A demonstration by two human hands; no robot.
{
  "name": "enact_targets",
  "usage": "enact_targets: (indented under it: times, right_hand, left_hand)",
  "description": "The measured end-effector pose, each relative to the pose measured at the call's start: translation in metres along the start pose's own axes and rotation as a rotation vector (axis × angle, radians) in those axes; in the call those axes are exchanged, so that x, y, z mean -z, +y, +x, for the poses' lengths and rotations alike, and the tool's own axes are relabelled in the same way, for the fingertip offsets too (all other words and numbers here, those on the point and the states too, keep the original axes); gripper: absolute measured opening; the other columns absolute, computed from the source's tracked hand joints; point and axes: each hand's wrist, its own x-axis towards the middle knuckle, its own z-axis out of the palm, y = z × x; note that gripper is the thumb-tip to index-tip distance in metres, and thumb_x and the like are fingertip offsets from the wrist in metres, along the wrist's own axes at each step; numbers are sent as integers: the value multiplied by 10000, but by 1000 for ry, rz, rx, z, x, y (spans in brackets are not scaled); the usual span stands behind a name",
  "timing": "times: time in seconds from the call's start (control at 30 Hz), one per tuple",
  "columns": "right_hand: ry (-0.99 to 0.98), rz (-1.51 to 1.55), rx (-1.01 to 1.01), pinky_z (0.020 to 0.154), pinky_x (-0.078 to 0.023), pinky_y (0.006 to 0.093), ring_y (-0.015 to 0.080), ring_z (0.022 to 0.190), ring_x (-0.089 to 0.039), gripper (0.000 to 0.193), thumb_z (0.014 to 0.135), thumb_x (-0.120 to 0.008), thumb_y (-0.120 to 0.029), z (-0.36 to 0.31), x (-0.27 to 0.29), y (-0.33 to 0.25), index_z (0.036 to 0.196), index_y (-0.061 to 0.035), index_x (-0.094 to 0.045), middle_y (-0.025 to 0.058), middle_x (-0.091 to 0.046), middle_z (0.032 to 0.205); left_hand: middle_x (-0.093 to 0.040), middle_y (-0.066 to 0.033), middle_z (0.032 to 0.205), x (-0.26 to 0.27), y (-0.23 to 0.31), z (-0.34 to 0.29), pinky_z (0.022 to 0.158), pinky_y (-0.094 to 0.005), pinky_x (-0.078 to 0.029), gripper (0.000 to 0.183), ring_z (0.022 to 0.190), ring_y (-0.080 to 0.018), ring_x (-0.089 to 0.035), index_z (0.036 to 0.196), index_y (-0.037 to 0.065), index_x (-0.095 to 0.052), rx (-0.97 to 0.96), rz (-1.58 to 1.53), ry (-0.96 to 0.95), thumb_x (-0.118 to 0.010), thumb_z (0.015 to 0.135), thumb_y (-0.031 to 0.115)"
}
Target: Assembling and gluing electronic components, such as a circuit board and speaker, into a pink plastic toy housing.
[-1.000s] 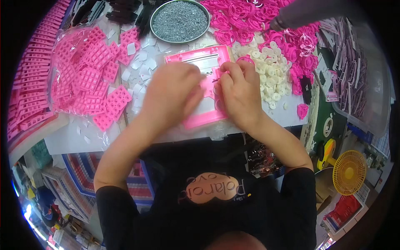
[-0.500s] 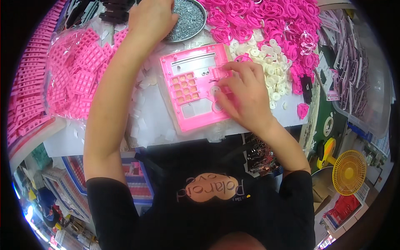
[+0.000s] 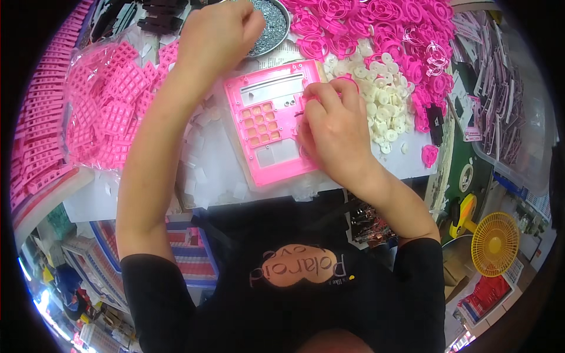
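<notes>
A pink plastic casing (image 3: 281, 170) with a grid of square openings lies on the table in front of me. Over its right side is my right hand (image 3: 336, 126), its fingers bent down and closed at the casing; what they grip is hidden beneath them. Beyond the casing's upper left, my left hand (image 3: 219, 36) is closed, with the fingertips turned away, beside a round metal dish (image 3: 288, 26) of small screws (image 3: 272, 25). Anything pinched in it is too small or hidden to make out.
White round discs (image 3: 385, 112) and a heap of magenta ring-shaped parts (image 3: 388, 35) spread right of the casing. Pink grid pieces in a clear bag (image 3: 112, 106) lie to the left. Black parts (image 3: 162, 15) sit at the back, and a yellow fan (image 3: 494, 243) stands at lower right.
My left hand has drawn back a little from over the screws, its fingers more tightly closed. My right hand has shifted slightly left, and its fingers have curled in over the casing.
</notes>
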Motion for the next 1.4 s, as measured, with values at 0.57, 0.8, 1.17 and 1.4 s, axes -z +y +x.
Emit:
enact_targets:
  times: [0.57, 0.8, 1.17, 1.4]
  right_hand:
    - [-84, 1111, -28, 721, -577, 335, 212, 804, -713, 528, 885, -741, -126, 101, 139, 103, 1330, 62, -526, 123, -727, 955]
    - [-51, 1560, 169, 640, -518, 335, 175, 697, -629, 551, 931, -703, -136, 61, 83, 36, 1419, -55, -460, 33, -645, 776]
    - [56, 1427, 172, 546, -425, 316, 130, 554, -517, 408, 968, -659, -155, 28, 69, 5, 1309, -82, -447, -12, -504, 624]
    - [190, 1338, 47, 515, -421, 320, 142, 528, -480, 370, 930, -612, -39, 18, 36, 17, 1264, -50, -454, 38, -514, 649]
  left_hand:
    - [-694, -16, 848, 2, 66, -138, 1024, -446, -402, 116, 782, -211, -656, 944, 117, -704, -220, -510, -135, -749, 855, 59]
    - [-683, -2, 820, -10, 77, -144, 1048, -465, -388, 151, 748, -191, -652, 945, 116, -709, -235, -531, 57, -769, 827, 42]
    - [-690, 17, 836, -9, 74, -141, 1066, -504, -367, 182, 811, -193, -675, 942, 147, -706, -279, -551, 60, -817, 798, 157]
    - [-669, -1, 1065, -6, 67, -136, 1147, -567, -292, 306, 1032, -199, -626, 1025, 141, -713, -292, -264, 18, -828, 771, 267]
